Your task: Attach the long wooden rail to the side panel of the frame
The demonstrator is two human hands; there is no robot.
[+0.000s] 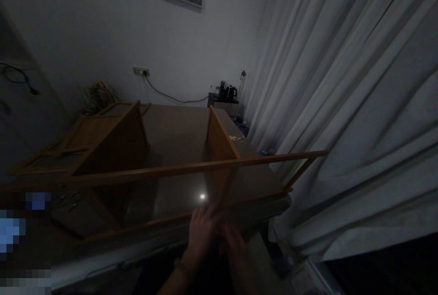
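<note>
A large wooden frame point(153, 170) with rails and upright panels stands on a brown tabletop point(174, 124). Near the middle, one wooden panel point(221, 135) meets the long top rail. My left hand point(202, 224) is at the frame's lower near rail, below this panel, its fingers curled against the wood. A bracelet point(180, 265) circles that wrist. Close beside it on the right is my right hand point(233, 239), fingers drawn together toward the left hand. Dim light and blur hide whatever may be between its fingers.
More wooden frame pieces point(87, 133) lie at the left. A black kettle point(231, 92) stands on a small cabinet point(224, 105) at the back. White curtains point(328, 103) hang along the right side. A cable point(174, 99) runs from the wall socket point(141, 71).
</note>
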